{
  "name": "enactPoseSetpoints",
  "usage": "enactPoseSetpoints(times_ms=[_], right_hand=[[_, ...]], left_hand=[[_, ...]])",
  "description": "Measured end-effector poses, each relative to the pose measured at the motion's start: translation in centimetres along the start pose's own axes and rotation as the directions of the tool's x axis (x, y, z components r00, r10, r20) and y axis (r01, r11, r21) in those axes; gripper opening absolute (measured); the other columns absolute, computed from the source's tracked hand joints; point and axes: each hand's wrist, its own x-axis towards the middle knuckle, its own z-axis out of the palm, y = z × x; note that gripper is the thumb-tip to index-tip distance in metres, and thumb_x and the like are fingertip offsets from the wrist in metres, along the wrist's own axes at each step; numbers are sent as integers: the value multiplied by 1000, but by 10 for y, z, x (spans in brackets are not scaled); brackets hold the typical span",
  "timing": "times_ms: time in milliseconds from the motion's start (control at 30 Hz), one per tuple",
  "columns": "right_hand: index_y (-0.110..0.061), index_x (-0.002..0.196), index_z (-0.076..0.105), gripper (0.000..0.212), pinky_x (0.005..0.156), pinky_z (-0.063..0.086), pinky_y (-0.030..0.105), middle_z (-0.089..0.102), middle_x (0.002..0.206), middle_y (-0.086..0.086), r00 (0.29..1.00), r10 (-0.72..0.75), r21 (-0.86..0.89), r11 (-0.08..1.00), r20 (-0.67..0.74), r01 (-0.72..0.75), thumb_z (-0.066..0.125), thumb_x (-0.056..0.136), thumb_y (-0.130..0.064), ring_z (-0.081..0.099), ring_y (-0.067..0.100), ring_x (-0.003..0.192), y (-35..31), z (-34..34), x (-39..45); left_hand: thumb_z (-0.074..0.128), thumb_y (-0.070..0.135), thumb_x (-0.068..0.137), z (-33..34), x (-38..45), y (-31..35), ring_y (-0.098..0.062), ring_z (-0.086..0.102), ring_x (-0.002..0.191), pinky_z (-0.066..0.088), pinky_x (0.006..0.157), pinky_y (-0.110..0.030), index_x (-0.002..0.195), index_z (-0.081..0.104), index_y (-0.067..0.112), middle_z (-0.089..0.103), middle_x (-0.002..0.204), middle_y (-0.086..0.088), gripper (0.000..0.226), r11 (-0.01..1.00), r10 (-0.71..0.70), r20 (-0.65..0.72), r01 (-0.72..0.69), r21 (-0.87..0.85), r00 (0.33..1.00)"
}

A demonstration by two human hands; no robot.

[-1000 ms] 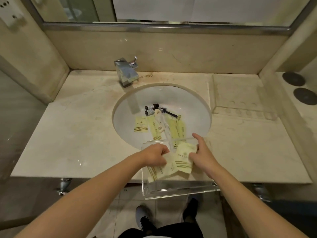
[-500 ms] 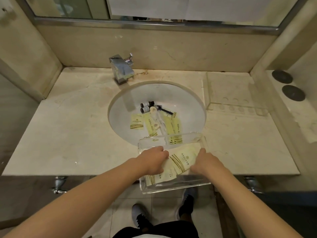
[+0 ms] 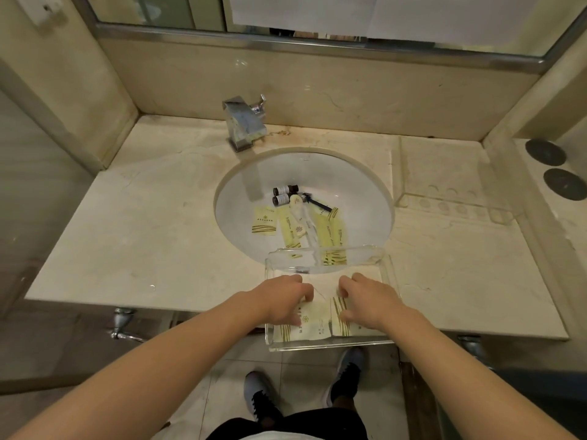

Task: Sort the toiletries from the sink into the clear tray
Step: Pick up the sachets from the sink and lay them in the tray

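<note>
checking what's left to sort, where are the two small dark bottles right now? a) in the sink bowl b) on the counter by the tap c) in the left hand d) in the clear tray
a: the two small dark bottles lie side by side in the sink, past the clear tray, where both hands rest on yellow packets.

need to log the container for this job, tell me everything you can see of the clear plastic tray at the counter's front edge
The clear plastic tray is a rectangular, see-through box with thick walls and rounded corners. It sits upright on the beige marble counter, its near end past the counter's edge, its far wall over the white sink's rim. Pale yellow sachets lie flat inside. The left hand and right hand rest on them.
</note>
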Motion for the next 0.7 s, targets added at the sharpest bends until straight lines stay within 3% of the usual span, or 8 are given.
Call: enactPoseSetpoints(times_ms=[300,433,567,700], right_hand=[[-23,100,50,30,73,48,30,54,101,0,998,-57,141,988,-4,57,69,79,-34,56,20,86,-6,8,7],[-23,96,51,29,73,48,29,56,98,-2,998,-70,162,984,-1,69,68,78,-38,56,18,85,-8,7,12],[-23,87,54,15,70,50,30,59,89,-5,990,-45,232,970,-131,75,63,83,-34,57,15,79,-8,-1,20],[-22,81,54,10,63,50,30,60,79,-6,956,39,315,947,-292,57,57,88,-27,57,14,71,-7,-12,35]], left_hand=[[66,29,84,-2,-3,9,-28,53,99,49,77,-42,125,45,15,50,115,-9,49,987,51,16,-52,149,999],[69,33,80,-4,-3,7,-25,51,102,49,78,-39,122,45,15,48,116,-7,52,993,52,-9,-51,103,999],[63,38,84,-16,-2,2,-19,54,100,50,82,-35,116,51,18,52,115,-1,40,998,-1,-208,-13,-65,978],[59,32,89,-33,4,-13,-16,57,90,51,81,-33,106,56,20,54,100,5,22,961,-179,-417,66,-270,891]])
